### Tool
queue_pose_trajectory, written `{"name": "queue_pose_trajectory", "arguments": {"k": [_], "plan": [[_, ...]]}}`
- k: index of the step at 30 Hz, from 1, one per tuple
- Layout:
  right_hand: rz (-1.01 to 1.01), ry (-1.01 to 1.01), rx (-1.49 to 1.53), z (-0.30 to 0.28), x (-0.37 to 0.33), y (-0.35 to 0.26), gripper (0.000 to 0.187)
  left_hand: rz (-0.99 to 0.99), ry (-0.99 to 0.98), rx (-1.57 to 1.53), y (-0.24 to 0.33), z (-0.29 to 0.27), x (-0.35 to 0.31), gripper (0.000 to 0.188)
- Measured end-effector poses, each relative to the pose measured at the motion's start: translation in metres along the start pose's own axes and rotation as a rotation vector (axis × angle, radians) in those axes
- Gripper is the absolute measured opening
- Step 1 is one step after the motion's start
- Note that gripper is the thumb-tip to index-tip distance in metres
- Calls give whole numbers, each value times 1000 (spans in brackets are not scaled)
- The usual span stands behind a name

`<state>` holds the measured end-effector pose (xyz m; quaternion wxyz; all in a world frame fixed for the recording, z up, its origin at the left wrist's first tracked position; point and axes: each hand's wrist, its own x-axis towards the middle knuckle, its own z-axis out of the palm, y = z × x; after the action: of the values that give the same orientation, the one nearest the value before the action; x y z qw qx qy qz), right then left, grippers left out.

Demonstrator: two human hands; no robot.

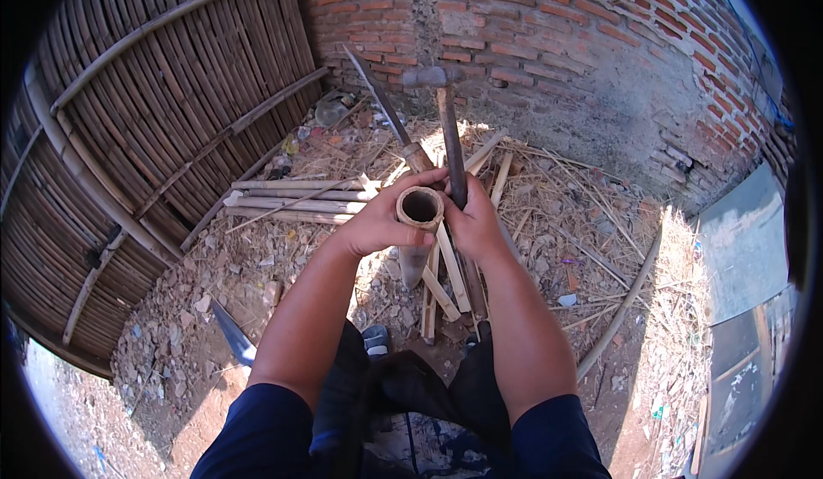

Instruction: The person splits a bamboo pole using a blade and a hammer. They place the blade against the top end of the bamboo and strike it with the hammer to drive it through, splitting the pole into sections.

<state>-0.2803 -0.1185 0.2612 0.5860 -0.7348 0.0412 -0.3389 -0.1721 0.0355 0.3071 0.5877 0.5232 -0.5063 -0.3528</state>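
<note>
My left hand point(379, 220) is closed around a hollow bamboo pole point(420, 208), whose cut open end faces up toward me. Close beside it, my right hand point(477, 227) grips a hammer point(447, 128) by its handle, the metal head pointing up and away. A long-bladed knife point(377, 93) with a wooden handle slants up to the left from behind my left fingers. Its handle end is hidden, so I cannot tell whether the left hand grips it too. Split bamboo strips point(450, 265) lie below my hands, between my feet.
Bamboo poles point(300, 203) lie on the rubble-strewn ground to the left. A metal blade point(231, 332) rests near my left elbow. A bamboo-slat wall point(163, 76) stands left, a brick wall point(549, 42) ahead. On the right are a curved pole point(630, 303) and grey sheets point(744, 243).
</note>
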Motion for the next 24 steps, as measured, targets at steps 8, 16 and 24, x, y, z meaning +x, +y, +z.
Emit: {"name": "queue_pose_trajectory", "arguments": {"k": [8, 16, 24], "plan": [[-84, 73, 301, 15, -2, 25, 20, 5, -28, 84, -4, -7, 3, 116], [10, 23, 267, 9, -2, 21, 24, -19, -45, 8, -4, -11, 4, 118], [8, 74, 268, 15, -1, 25, 22, 49, 97, 59, -9, -2, 7, 116]]}}
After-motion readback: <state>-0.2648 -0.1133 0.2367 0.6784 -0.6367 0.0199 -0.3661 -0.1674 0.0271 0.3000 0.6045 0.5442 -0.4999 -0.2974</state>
